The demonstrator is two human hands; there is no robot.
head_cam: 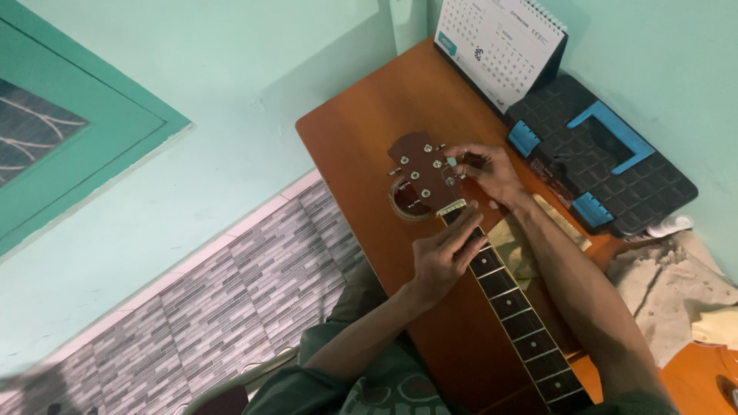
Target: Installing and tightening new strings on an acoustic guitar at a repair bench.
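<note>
- The guitar's headstock (421, 170) lies flat on the brown desk (361, 131), tuning pegs up, with the dark fretted neck (516, 315) running back toward the person
- No strings can be made out along the fretboard or over the pale nut (452, 207); they may be too thin to see, so it looks as though stringing or tuning is at an early stage, with the pegs still to be worked, but this is only a judgement
- The right hand (486, 170) sits at the far edge of the headstock, fingertips pinched at one of the pegs there; what, if anything, it grips beyond the peg is too small to tell
- The left hand (446, 253) lies over the neck just below the nut, fingers pressed down flat on the first frets, steadying it, not clenched around it
- A roll of tape (407, 206) rests partly under the headstock's near side
- Beyond the right hand stand a black case with blue latches (607, 165) and a desk calendar (500, 42); a cloth (511, 246) lies beside the neck
</note>
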